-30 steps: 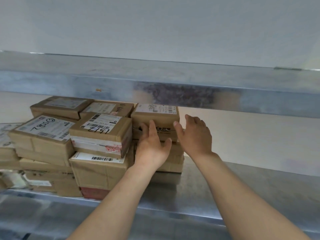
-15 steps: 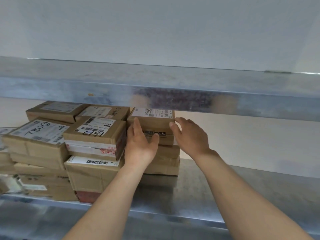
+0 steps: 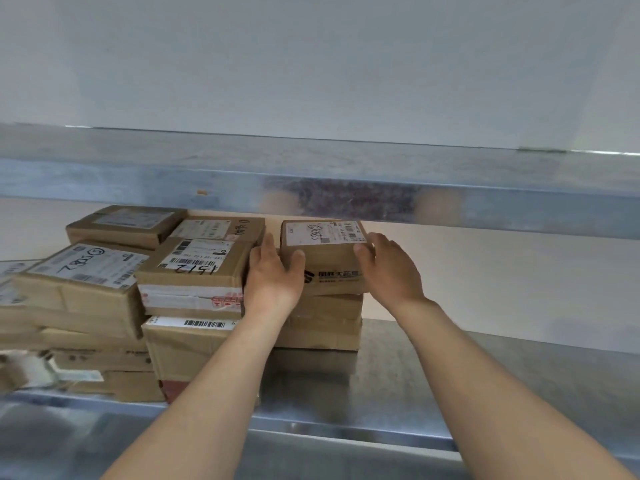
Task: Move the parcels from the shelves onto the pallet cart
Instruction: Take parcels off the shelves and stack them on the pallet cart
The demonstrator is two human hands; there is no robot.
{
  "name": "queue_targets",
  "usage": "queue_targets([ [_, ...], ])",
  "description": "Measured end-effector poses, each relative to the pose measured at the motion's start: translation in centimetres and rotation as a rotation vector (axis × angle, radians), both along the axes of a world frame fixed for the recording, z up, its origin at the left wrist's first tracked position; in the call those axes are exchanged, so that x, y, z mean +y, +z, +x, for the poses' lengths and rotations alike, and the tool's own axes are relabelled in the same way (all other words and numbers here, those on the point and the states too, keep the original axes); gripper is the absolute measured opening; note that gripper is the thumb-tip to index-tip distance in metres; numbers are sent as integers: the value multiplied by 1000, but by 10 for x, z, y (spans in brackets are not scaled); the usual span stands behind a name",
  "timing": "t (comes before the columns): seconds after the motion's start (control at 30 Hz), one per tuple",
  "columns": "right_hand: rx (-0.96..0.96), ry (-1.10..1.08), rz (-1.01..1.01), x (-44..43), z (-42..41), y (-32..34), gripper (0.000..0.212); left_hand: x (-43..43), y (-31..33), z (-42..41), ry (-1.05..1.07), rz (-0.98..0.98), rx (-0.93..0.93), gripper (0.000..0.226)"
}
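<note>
Clasping top parcel (image 3: 327, 258), left grip (image 3: 273, 275) and right grip (image 3: 389, 268) wrapping side walls; we judge carton stiff, light.

A parcel storeroom or depot. Stacks of taped cardboard parcels (image 3: 194, 282) with barcoded shipping labels (image 3: 323, 233) sit on the left part of a bare metal shelf (image 3: 485, 368). A second shelf (image 3: 346, 174) runs above it and a plain white wall (image 3: 311, 64) stands behind.

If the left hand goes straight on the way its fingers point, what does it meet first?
Likely the back wall: the left hand points into the gap between the top parcel and the rear parcel. It might brush either; depth is unclear.
</note>
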State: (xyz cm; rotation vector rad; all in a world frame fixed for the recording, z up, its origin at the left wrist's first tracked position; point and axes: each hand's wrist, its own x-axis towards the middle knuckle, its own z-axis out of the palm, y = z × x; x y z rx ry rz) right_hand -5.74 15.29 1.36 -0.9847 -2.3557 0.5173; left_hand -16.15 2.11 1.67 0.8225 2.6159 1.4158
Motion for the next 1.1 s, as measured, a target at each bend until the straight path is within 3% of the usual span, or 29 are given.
queue_targets([
  [0.17,85,15,-400,-2,3,-8,38,8,8,-7,-16,-213,-71,55],
  [0.3,244,23,-601,-8,9,-13,50,7,7,-8,-22,-86,-178,46],
  [0.47,295,-64,-490,-16,17,-8,39,-2,11,4,-91,80,-284,40],
  [0.63,358,24,-412,-32,41,-11,50,-23,3,15,-263,230,-298,49],
  [0.77,367,33,-324,-51,66,-12,54,-37,-4,22,-373,251,-237,57],
  [0.9,416,31,-250,-76,93,-22,44,-49,-18,39,-472,274,-227,61],
  [1.1,470,-87,-216,-110,137,-51,51,-54,-50,64,-636,304,-284,59],
])
